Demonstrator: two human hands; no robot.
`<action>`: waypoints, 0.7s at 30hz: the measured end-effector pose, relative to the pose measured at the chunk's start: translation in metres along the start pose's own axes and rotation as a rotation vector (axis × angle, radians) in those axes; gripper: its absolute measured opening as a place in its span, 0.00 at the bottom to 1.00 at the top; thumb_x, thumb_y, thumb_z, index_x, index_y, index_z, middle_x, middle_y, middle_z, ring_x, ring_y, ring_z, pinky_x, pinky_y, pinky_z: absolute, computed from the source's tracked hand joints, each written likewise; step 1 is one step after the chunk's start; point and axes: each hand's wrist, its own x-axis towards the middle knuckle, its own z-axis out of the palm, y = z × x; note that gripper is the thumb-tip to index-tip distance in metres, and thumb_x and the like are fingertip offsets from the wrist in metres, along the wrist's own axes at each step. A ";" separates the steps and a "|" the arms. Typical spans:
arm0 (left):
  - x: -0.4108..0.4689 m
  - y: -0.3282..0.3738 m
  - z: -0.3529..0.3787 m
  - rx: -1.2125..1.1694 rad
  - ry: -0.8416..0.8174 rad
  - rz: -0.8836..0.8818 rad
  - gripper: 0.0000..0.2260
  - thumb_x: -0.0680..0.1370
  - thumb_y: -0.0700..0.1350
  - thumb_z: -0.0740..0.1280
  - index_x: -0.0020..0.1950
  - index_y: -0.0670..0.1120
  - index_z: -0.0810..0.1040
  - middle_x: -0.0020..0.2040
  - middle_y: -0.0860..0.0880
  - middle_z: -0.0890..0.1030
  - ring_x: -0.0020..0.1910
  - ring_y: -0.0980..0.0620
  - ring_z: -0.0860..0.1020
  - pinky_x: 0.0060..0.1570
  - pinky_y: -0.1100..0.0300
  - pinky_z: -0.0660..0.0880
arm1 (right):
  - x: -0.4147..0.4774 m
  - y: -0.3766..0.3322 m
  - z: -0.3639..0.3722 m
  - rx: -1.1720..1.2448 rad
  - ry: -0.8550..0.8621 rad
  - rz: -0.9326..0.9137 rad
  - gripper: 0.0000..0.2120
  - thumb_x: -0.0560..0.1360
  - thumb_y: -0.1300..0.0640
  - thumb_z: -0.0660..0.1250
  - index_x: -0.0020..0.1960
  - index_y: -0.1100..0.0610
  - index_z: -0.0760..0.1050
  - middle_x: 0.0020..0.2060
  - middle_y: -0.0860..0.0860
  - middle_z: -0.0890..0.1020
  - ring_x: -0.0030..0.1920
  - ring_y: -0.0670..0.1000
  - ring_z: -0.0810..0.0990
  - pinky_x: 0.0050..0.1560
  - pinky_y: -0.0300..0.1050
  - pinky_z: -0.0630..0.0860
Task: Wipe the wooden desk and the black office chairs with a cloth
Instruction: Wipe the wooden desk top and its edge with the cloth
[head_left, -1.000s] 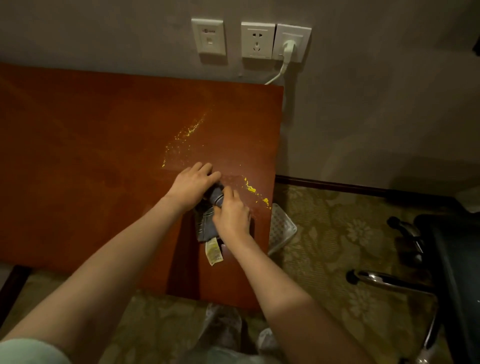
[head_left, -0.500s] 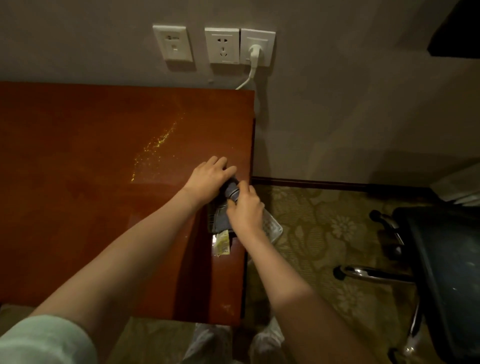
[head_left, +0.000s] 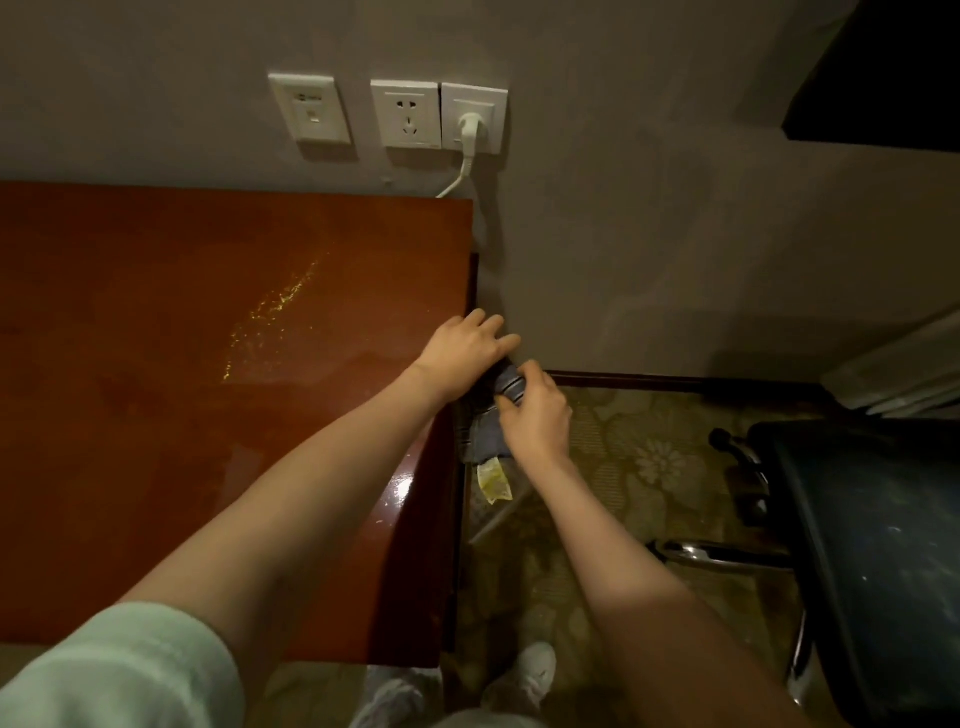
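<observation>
A grey-blue cloth (head_left: 488, 436) with a yellowish tag hangs just past the right edge of the reddish wooden desk (head_left: 182, 415). My left hand (head_left: 462, 353) lies over the cloth's top at the desk edge, fingers fairly straight. My right hand (head_left: 535, 415) grips the bunched cloth from the right. A streak of yellow crumbs (head_left: 275, 306) lies on the desk surface, left of both hands. A black office chair (head_left: 872, 561) stands at the right, its chrome base showing.
Three white wall sockets (head_left: 405, 114) sit above the desk, one with a white plug and cable. A patterned carpet (head_left: 623, 467) covers the floor. A pale object lies on the floor under the cloth. A dark shelf corner (head_left: 883, 78) is at top right.
Both hands have carried the cloth rightward across the desk and off its right edge. The crumbs near the edge are gone from the desk. The view has shifted right.
</observation>
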 end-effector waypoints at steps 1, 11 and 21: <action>-0.002 -0.002 -0.002 -0.004 0.008 -0.002 0.18 0.79 0.38 0.59 0.68 0.44 0.64 0.61 0.43 0.69 0.59 0.43 0.68 0.51 0.53 0.69 | -0.001 -0.003 -0.001 0.017 0.007 -0.003 0.16 0.75 0.59 0.66 0.61 0.59 0.69 0.58 0.56 0.76 0.59 0.58 0.75 0.53 0.47 0.69; -0.058 -0.057 -0.009 -0.025 0.142 -0.070 0.14 0.74 0.35 0.66 0.59 0.41 0.75 0.53 0.39 0.76 0.52 0.38 0.74 0.49 0.48 0.70 | -0.021 -0.071 0.029 0.206 0.002 -0.007 0.12 0.74 0.58 0.66 0.57 0.58 0.70 0.54 0.58 0.79 0.55 0.60 0.77 0.47 0.48 0.69; -0.147 -0.103 0.038 0.024 -0.179 -0.340 0.19 0.78 0.44 0.63 0.68 0.50 0.66 0.65 0.45 0.66 0.61 0.44 0.65 0.54 0.54 0.68 | -0.057 -0.125 0.118 0.060 -0.321 -0.075 0.22 0.76 0.57 0.66 0.66 0.60 0.63 0.62 0.59 0.73 0.61 0.61 0.74 0.58 0.52 0.71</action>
